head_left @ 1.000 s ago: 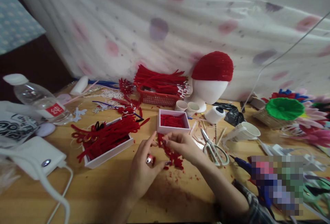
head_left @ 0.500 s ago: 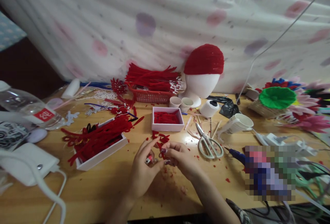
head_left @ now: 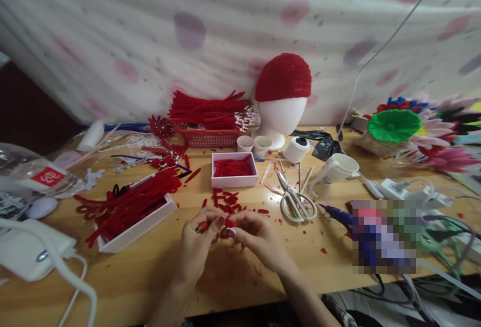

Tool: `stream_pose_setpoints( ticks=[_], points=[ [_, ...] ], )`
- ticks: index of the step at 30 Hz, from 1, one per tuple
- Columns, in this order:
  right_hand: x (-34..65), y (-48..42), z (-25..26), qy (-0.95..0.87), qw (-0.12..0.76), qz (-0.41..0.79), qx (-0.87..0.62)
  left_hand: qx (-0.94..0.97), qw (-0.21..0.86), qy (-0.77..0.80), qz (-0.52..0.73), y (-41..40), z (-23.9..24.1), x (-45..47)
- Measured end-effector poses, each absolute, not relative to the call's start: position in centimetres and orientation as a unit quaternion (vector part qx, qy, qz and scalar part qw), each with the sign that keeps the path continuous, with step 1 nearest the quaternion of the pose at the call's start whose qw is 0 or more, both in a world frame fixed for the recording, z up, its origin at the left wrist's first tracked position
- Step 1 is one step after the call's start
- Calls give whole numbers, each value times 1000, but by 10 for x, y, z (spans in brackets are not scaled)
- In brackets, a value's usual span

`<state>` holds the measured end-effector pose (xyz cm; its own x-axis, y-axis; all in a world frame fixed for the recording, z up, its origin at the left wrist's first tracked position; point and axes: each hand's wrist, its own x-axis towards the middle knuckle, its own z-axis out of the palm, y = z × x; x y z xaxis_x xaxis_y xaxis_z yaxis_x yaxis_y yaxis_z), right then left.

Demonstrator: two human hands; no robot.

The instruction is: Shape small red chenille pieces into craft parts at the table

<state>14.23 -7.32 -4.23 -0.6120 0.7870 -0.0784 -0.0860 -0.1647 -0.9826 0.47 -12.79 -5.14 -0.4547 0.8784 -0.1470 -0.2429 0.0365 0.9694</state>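
Observation:
My left hand [head_left: 195, 239] is closed, with a small red lighter [head_left: 202, 226] tucked in its fingers; only one end shows. Its thumb and fingertips meet those of my right hand [head_left: 257, 236] at a short red chenille piece [head_left: 227, 223]. My right hand pinches this piece, which the fingers partly hide. Just beyond both hands lie several loose red chenille pieces [head_left: 229, 197] on the wooden table [head_left: 225, 287]. Behind them stands a small white box [head_left: 235, 182] holding more cut red pieces.
Scissors [head_left: 296, 201] lie right of my hands, near a glue gun [head_left: 338, 214] and a cup [head_left: 340, 168]. A white box [head_left: 137, 226] of red stems sits left. Behind are a red basket [head_left: 210, 139], thread spool [head_left: 296, 150] and mannequin head [head_left: 281, 114].
The view has shifted, so the table things sit further left. My fingers have drawn together around the red chenille piece, which was held more upright and visible before.

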Motion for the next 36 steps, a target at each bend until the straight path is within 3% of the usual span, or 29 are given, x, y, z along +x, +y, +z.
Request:
stream_pose_setpoints(
  ticks=[5, 9, 27, 36],
  points=[
    [146, -79, -43, -752, 354, 465, -305, 303, 459, 583, 598, -127, -48, 6],
    [149, -78, -46, -805, 362, 363, -299, 307, 463, 594, 582, -125, -50, 6],
    [154, -81, -52, -830, 396, 249, -302, 231, 511, 584, 586, -128, -47, 16],
    [149, -80, -44, -865, 354, 217, -283, 404, 358, 631, 557, -125, -40, 12]
  ],
)
